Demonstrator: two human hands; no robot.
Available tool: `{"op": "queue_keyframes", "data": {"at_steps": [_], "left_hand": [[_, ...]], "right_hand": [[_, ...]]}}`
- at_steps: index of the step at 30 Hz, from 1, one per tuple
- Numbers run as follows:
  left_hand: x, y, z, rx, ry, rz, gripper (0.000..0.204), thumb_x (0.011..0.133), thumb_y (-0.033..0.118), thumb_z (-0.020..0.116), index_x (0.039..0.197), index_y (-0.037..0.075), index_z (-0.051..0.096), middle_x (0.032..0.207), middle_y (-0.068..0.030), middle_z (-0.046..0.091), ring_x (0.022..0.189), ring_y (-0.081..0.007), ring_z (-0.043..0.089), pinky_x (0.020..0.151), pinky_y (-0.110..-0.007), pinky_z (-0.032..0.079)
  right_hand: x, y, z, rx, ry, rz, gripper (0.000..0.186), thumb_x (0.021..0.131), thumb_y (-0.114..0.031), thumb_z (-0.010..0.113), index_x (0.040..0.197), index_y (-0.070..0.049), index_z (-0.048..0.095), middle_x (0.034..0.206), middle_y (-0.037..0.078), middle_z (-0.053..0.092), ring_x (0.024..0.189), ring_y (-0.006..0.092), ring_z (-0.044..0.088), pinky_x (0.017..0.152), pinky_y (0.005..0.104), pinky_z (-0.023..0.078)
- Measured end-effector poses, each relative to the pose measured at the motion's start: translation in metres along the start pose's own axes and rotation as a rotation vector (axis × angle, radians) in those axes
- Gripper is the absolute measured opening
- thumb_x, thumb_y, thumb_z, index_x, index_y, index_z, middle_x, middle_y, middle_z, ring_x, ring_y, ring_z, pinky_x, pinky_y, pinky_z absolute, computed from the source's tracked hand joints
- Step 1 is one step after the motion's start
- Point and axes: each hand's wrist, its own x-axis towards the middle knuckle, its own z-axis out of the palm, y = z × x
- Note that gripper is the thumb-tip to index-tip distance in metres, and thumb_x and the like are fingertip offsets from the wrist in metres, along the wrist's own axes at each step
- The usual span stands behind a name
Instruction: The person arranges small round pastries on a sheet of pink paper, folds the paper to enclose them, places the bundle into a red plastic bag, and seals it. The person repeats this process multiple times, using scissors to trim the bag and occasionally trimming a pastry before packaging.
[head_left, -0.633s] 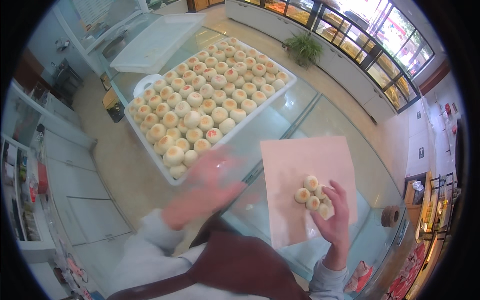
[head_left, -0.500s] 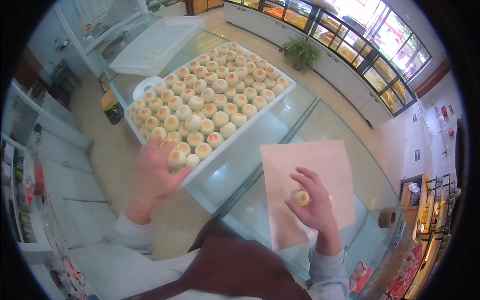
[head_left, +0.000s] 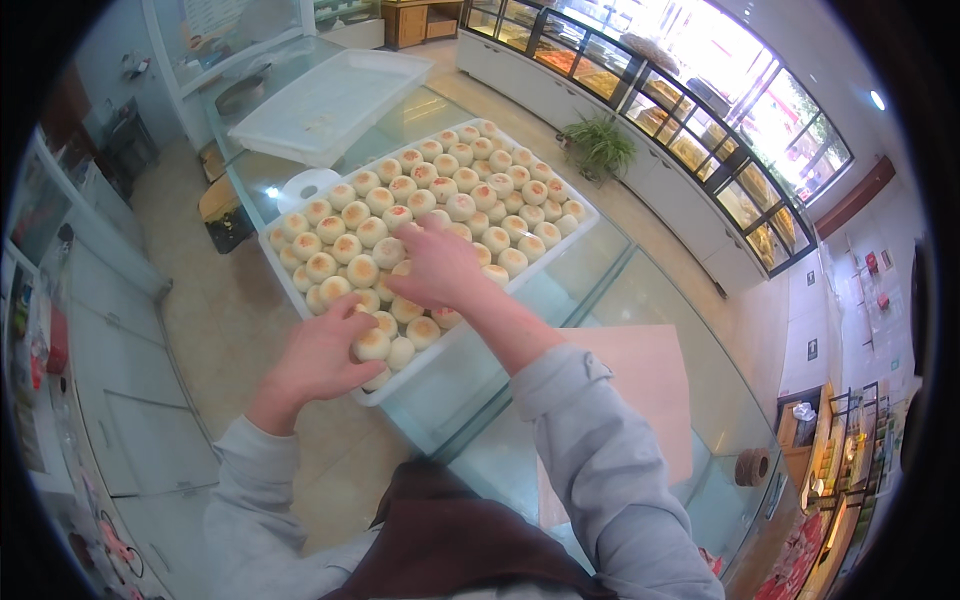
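Observation:
My left hand reaches over the lower-left corner of a white plastic tray packed with pale round buns, its thumb and fingers spread around buns at that edge. My right hand is over the middle of the same tray, fingertips down among the buns, fingers apart; whether it grips one is partly hidden under the hand. A sheet of pinkish paper lies on the glass counter, to the right of the tray. My right forearm covers the part of the paper where small buns were seen earlier.
An empty white tray and a white roll-shaped item sit behind the buns. A brown roll is at the counter's right. Beyond are a potted plant and lit display cases. White cabinets stand at left.
My right hand has left the buns on the paper and moved up and left onto the tray. My left hand has reached to the tray's lower-left corner.

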Motion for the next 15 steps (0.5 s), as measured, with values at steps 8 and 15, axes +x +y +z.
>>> {"op": "queue_keyframes", "data": {"at_steps": [8,15], "left_hand": [[-0.001,-0.005,0.009,-0.080,0.119,0.040,0.055,0.079,0.041,0.084,0.124,0.010,0.075,0.155,-0.0189,0.057,0.117,-0.0409,0.071,0.100,-0.049,0.058],[-0.002,-0.004,0.011,-0.108,0.115,-0.007,0.059,0.075,0.040,0.087,0.123,0.008,0.074,0.152,-0.0176,0.059,0.117,-0.0412,0.071,0.100,-0.048,0.058]], "right_hand": [[-0.010,-0.002,0.018,-0.081,0.015,0.061,0.049,0.077,-0.030,0.081,0.119,-0.007,0.066,0.127,0.019,0.063,0.109,0.0370,0.070,0.087,0.0504,0.058],[-0.018,0.011,0.023,0.137,0.057,0.116,0.050,0.078,-0.024,0.080,0.123,-0.006,0.067,0.122,0.018,0.068,0.115,0.0365,0.069,0.095,0.0479,0.057]]}}
